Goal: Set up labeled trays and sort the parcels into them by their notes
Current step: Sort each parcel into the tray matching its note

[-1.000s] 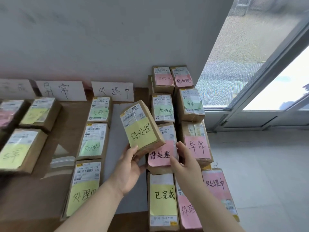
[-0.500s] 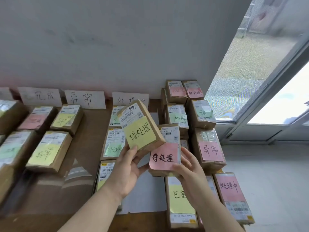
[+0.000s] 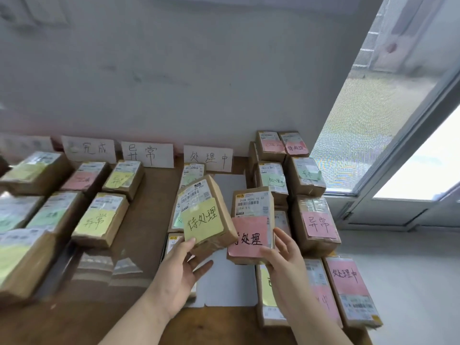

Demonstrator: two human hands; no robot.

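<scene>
My left hand [image 3: 183,272] holds a brown parcel with a yellow note [image 3: 202,221] reading 待处理, lifted and tilted above the table. My right hand [image 3: 283,257] grips a second parcel with a pink note [image 3: 251,235], also 待处理, raised just right of the first; the two parcels overlap at their edges. Three white label cards lean on the wall: 已完成 [image 3: 89,149], 异常 [image 3: 146,154] and 处理中 [image 3: 208,158]. Sorted parcels lie in rows before them.
A stack of unsorted parcels sits at the right, among them a pink 异常 parcel [image 3: 317,224] and a pink 处理中 parcel [image 3: 348,290]. A white sheet [image 3: 229,282] lies on the wooden table [image 3: 154,212] under my hands. A glass door [image 3: 388,108] stands at right.
My right hand has taken hold of the pink-note parcel and lifted it off the stack. The view has swung up and left, showing more of the sorted rows.
</scene>
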